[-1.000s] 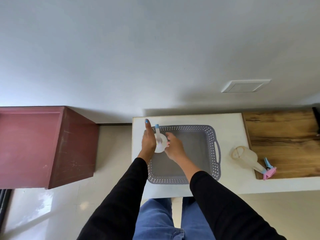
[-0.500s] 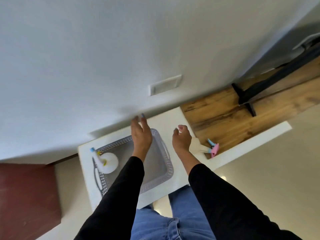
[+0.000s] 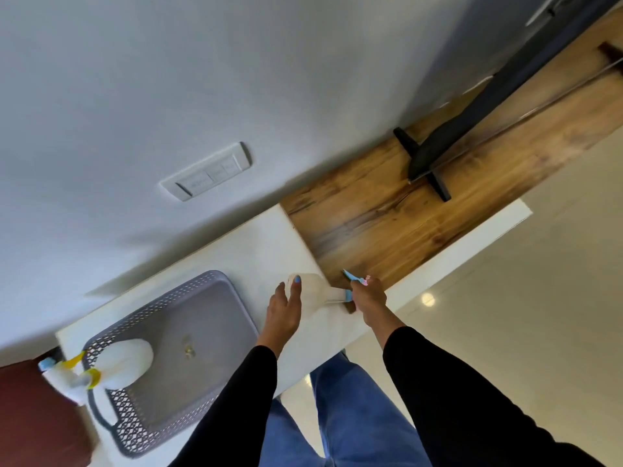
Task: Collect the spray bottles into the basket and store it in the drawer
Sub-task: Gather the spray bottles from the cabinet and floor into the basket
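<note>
A grey perforated basket (image 3: 215, 291) sits on the white counter (image 3: 256, 244). A white spray bottle with a yellow and blue head (image 3: 124, 360) lies in the basket's left end, its nozzle hanging over the rim. A second translucent bottle with a blue and pink head (image 3: 318, 293) lies on the counter right of the basket. My right hand (image 3: 369, 296) is closed around its neck and trigger. My left hand (image 3: 285, 306) rests on the bottle's body, thumb over it, fingers apart.
A wooden top (image 3: 404, 214) adjoins the white counter on the right, with a black stand (image 3: 435, 156) on it. A dark red cabinet (image 3: 30, 416) stands at the left. A wall switch plate (image 3: 207, 171) is above. Tiled floor lies to the right.
My view swung right. Both hands left the first bottle in the basket and moved to the second bottle; my right hand has closed on its head and my left touches its body.
</note>
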